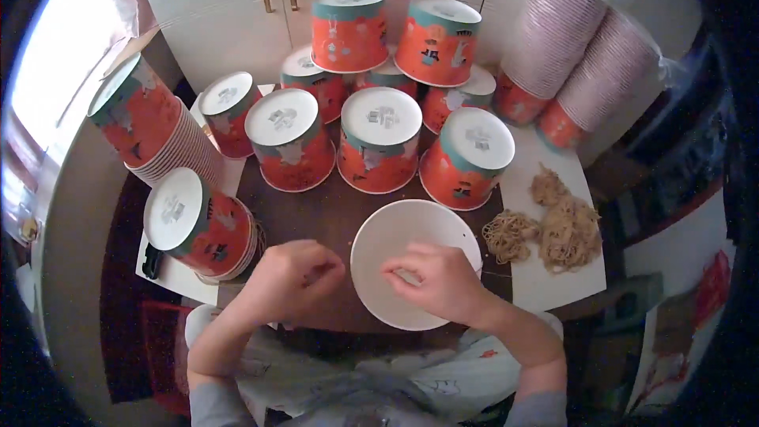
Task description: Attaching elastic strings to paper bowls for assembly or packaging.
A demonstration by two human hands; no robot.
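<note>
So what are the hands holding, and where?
The right hand pinches the near rim of the white bowl. The left hand is curled beside it; what it holds cannot be told.

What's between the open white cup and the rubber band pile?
Only bare dark tabletop separates the cup from the rubber bands, as the head view shows.
</note>
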